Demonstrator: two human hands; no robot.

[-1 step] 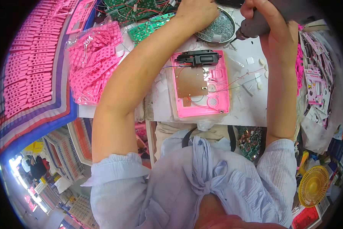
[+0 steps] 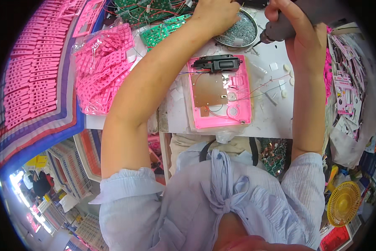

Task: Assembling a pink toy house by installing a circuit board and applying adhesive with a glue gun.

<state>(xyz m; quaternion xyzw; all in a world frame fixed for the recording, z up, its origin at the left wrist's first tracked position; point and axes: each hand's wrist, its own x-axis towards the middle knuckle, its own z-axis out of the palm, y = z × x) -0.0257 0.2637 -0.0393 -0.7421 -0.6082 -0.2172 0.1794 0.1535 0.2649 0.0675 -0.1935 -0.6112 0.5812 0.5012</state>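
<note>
My right hand (image 2: 296, 21) is closed around a dark grey power screwdriver (image 2: 311, 19), its bit pointing left beside the round metal dish (image 2: 257, 39) of small screws (image 2: 238, 31). At the dish's upper left is my left hand (image 2: 218, 17), fingers curled; their tips and whatever they hold are hidden near the top edge. Below, on the table, lies an open pink plastic casing (image 2: 202, 121). It contains a brown circuit board (image 2: 209, 90), thin wires and a black speaker-like part (image 2: 225, 65) along its far edge. Neither hand touches the casing.
Green circuit boards (image 2: 162, 31) with wires lie at the far left. A clear bag of pink plastic parts (image 2: 104, 71) sits left of the casing, beyond it stacked pink pieces (image 2: 33, 71). White discs (image 2: 285, 93) and scraps lie to the right. A yellow fan (image 2: 343, 204) stands lower right.
</note>
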